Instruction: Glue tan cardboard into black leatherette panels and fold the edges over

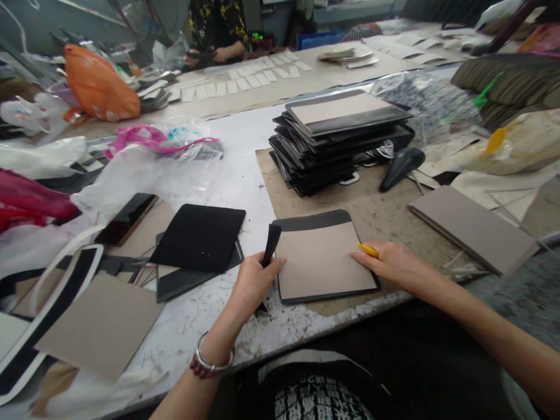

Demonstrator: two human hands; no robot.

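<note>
A beige panel with black edging (321, 262) lies flat in front of me, a wider black band along its far side. My left hand (254, 286) is closed on a narrow black strip (272, 242) that sticks up beside the panel's left edge, the thumb resting on the panel. In my closed right hand (394, 265) is a slim yellow tool (368, 251); its tip points left over the panel's right edge, and the rest is hidden in the fingers. Left of the panel, a black fabric piece (199, 236) lies on a dark board.
Behind the panel rises a stack of black-edged panels (341, 137), with a dark, tapered handle-like object (402, 166) beside it. Grey boards (472, 227) lie right; a phone (126, 219) and a loose grey board (102, 324) lie left. A person (219, 29) is across the table.
</note>
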